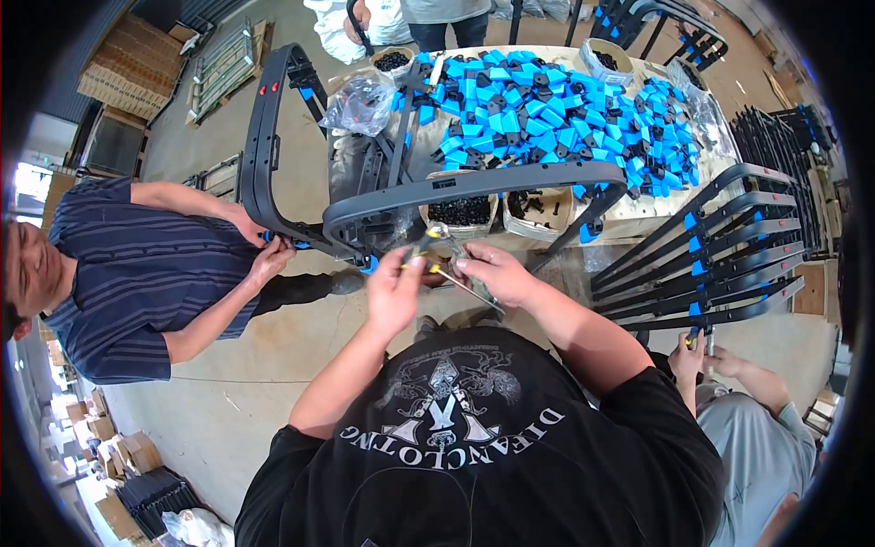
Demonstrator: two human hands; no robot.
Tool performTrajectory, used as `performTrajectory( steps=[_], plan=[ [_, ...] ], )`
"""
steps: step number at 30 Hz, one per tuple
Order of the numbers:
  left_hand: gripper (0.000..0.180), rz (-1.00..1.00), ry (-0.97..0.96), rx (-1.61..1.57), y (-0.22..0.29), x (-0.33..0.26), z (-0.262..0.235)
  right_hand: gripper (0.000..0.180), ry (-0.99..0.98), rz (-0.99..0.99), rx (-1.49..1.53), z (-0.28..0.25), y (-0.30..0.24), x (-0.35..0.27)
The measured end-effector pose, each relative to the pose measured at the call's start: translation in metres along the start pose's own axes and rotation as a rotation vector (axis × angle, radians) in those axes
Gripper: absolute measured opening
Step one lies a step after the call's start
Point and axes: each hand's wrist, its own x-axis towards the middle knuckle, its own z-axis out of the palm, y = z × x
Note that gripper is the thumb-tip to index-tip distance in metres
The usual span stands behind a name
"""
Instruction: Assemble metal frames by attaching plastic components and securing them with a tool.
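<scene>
My left hand is closed round a screwdriver with a yellow-and-black handle. Its thin metal shaft points down and right, passing below my right hand. The fingers of that right hand are closed on a silver metal tool, whose end rises beside the screwdriver handle; blur hides its exact kind. Just beyond both hands stands a curved black metal frame, its top bar crossing in front of the table. Neither hand touches this bar.
A table carries a large heap of blue and black plastic parts. Bins of black fasteners line its near edge. To the left, a person handles another frame. Several frames stand right, near another person.
</scene>
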Motion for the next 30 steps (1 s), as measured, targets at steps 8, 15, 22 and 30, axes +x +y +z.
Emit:
performTrajectory(
  steps=[8,15,22,30],
  plan=[
    [0.022,0.176,0.237,0.111,-0.035,-0.042,-0.146,0.029,0.162,0.105,0.062,0.018,0.014,-0.002],
    [0.016,-0.159,0.313,-0.391,-0.066,-0.023,-0.183,0.018,0.357,0.110,-0.316,0.097,0.048,0.010],
    [0.022,-0.106,0.394,-0.294,-0.091,0.006,-0.188,0.019,0.409,0.212,-0.280,0.132,0.068,0.000],
    [0.025,-0.104,0.324,-0.318,-0.098,0.019,-0.192,0.014,0.470,0.166,-0.153,0.139,0.096,-0.018]
  ],
)
